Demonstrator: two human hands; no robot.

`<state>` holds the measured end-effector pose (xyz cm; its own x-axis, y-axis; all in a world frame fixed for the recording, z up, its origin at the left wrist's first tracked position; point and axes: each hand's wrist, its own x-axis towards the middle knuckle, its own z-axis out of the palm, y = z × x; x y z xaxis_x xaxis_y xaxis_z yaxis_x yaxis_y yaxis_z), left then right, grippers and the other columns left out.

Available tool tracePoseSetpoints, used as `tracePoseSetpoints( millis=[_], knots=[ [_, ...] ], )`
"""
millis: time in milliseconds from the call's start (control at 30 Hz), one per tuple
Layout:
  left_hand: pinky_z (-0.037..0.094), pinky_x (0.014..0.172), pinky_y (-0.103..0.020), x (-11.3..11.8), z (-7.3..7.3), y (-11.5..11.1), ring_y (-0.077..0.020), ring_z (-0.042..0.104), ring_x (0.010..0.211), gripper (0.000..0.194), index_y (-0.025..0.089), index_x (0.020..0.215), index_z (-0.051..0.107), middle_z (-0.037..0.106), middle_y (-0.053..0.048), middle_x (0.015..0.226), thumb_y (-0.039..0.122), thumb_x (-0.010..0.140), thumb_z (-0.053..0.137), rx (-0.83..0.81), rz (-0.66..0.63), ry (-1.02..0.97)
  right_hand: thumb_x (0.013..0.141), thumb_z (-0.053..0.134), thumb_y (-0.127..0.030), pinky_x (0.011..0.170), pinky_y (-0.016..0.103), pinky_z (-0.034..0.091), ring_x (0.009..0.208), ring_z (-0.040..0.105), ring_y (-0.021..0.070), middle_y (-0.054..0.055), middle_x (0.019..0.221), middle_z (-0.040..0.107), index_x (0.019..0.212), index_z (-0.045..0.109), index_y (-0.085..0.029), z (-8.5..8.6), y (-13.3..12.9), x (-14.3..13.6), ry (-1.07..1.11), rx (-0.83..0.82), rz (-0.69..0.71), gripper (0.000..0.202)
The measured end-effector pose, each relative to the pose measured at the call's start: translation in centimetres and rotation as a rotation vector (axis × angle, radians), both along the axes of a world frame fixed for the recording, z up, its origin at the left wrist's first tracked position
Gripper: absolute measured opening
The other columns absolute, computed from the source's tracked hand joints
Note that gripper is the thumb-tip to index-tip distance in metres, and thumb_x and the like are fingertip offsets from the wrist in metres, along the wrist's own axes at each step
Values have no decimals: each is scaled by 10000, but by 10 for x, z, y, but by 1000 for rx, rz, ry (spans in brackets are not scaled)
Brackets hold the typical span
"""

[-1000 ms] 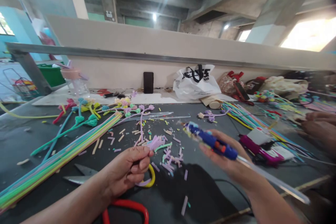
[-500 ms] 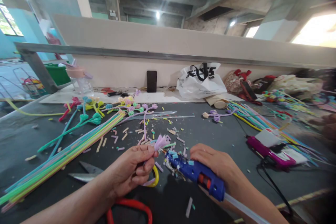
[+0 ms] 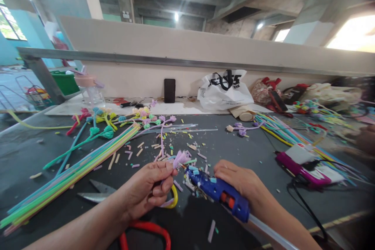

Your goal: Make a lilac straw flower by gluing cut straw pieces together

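Red handle (image 3: 150, 224): closest, beneath the left forearm; whether it joins the scissors (image 3: 93, 198) is hidden.
Right hand (image 3: 240, 181): wrapped around the glue gun (image 3: 218, 191) from its outer side; trigger finger not visible.
Glue stick (image 3: 272, 234): juts from the gun's rear, towards the person.
Left hand (image 3: 155, 187): fingertips pinching the base of the purple tuft (image 3: 181, 158); other fingers curled.
Tuft: fans away from the left fingertips; lies ahead and leftward of the right hand. Left hand nearer, in contact.
Gun axis: slants from rear, near right, to nozzle, far left. Nozzle just beside the tuft's base; contact cannot be told.
Room: gun's left side hemmed by the left hand; table (image 3: 281, 195) open rightward, up to the magenta tool (image 3: 301, 170).
Scraps (image 3: 202, 156): scattered just beyond tuft and nozzle.
Stem bundle (image 3: 76, 179): slanting, left of the left forearm.
Far edge: phone (image 3: 169, 90) upright, white bag (image 3: 225, 91) to its right.
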<state>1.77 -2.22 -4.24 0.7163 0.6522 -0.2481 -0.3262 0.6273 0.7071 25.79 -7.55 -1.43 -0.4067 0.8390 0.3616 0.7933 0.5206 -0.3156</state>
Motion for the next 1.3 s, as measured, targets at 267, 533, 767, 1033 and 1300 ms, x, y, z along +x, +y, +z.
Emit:
tracePoseSetpoints(
  millis=[267,533,767,1033,1300],
  knots=[
    [121,304,-105,0,1,0,12,205,346,102,117,767,564,422,47,502,207,807,537,10,15,21,702,449,-129,549,205,410,592,503,120,9,661,534,624,480,-213,0,-1,-4,-107,24,-5,119],
    [124,296,-104,0,1,0,15,203,333,102,116,757,571,427,49,495,205,801,547,15,25,27,685,447,-125,547,199,391,607,498,115,2,678,529,657,489,-213,-4,2,4,-148,20,12,101],
    [123,292,-100,0,0,1,10,198,340,99,123,750,566,426,46,496,188,814,528,6,13,19,684,448,-121,602,219,417,665,545,131,20,730,566,665,471,-210,1,1,2,-132,19,22,94],
    [136,284,-92,-1,-2,4,9,203,342,102,117,756,566,410,50,502,189,814,522,-19,46,37,713,586,-247,657,251,441,714,579,164,47,813,587,790,514,-198,7,5,22,71,146,-166,117],
    [159,273,-83,-2,-2,1,13,202,336,121,111,740,574,414,51,503,182,817,515,-34,64,73,709,593,-241,751,296,432,883,582,226,102,995,554,958,561,-174,-9,20,97,-309,-124,-683,260]
  ],
)
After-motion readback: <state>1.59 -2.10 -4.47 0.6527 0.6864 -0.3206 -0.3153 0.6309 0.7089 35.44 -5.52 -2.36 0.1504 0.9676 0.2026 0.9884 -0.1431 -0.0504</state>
